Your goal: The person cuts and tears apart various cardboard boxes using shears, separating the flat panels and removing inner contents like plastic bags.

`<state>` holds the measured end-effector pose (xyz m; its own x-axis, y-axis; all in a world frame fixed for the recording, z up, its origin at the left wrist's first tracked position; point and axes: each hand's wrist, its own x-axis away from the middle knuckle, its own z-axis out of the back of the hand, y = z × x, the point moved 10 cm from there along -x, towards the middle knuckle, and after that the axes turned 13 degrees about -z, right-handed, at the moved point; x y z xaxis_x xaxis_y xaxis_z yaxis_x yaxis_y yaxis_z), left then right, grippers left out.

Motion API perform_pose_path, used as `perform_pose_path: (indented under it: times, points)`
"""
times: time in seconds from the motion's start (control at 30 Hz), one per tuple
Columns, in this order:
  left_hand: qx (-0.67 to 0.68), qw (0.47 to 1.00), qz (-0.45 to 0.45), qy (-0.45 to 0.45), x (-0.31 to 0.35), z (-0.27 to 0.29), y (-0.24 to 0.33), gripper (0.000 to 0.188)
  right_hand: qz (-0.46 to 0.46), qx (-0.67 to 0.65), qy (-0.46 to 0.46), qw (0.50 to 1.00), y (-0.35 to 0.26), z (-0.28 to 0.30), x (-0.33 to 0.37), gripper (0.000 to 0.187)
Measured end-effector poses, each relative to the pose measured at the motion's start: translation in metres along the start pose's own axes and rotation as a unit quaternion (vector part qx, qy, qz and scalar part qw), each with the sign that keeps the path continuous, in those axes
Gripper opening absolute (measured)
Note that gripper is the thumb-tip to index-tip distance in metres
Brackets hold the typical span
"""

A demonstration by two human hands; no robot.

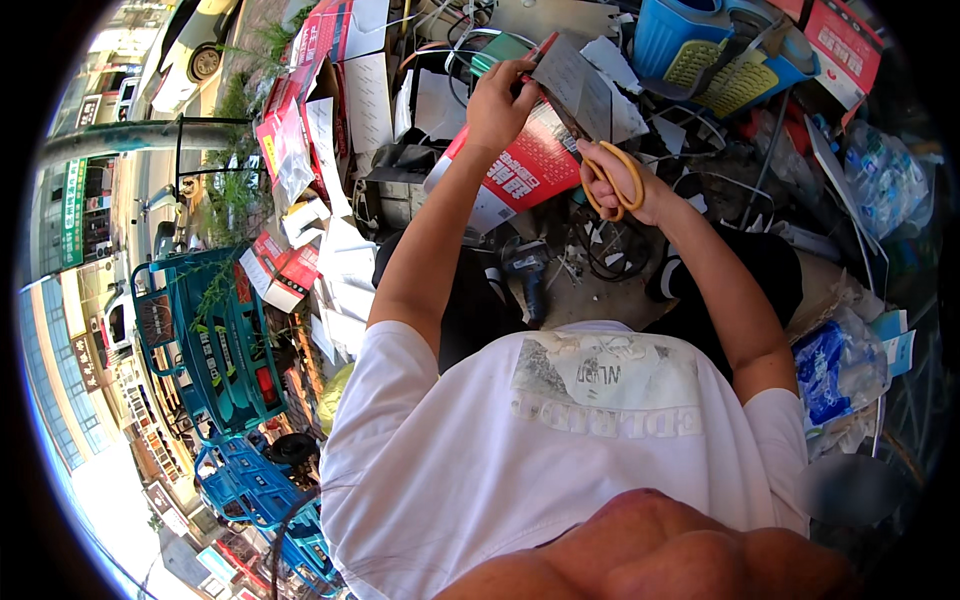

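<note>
My left hand (503, 105) is closed on the upper edge of a red and white cardboard box (525, 165), which is tilted in front of me. A grey-white flap (575, 85) stands up from the box's far side. In my right hand (640, 190) is a pair of scissors (636, 172) with yellow-orange loop handles, my fingers through the loops. The dark blades point up and left against the box near its flap. Whether they are spread cannot be made out. On the ground between my legs lies a cordless drill (530, 278), next to thin black cable and small white scraps.
More red and white boxes (290, 262) and torn cardboard (368, 110) are heaped at the left. Far right of the box stands a blue basket (665, 40) with a yellow grille. Plastic bags (885, 180) lie at the right; a teal cart (215, 340) stands left.
</note>
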<state>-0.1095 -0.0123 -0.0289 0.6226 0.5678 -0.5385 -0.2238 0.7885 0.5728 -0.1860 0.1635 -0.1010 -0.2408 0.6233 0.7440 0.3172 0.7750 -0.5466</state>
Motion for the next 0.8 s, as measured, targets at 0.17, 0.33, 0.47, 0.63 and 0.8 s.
perform_pose_path:
  times: [0.17, 0.33, 0.47, 0.63, 0.8]
  points:
    - [-0.058, 0.996, 0.062, 0.036, -0.002, 0.019, -0.027, 0.028, 0.078, -0.061, 0.028, 0.995, 0.029, -0.006, 0.021, 0.047]
    - [-0.034, 0.997, 0.059, 0.042, -0.002, 0.017, -0.026, 0.028, 0.216, 0.050, 0.317, 0.922, -0.003, 0.077, 0.012, 0.046]
    - [-0.037, 0.998, 0.045, 0.033, -0.002, 0.012, -0.014, 0.028, 0.269, 0.218, 0.418, 0.840, -0.026, 0.090, 0.010, 0.059]
    - [-0.033, 0.998, 0.053, -0.001, 0.005, -0.002, -0.004, 0.038, 0.326, 0.218, 0.413, 0.822, -0.040, 0.083, -0.011, 0.056]
    - [-0.029, 1.000, -0.006, -0.010, 0.012, 0.001, -0.017, 0.045, 0.276, 0.228, 0.332, 0.873, -0.042, 0.084, -0.037, 0.051]
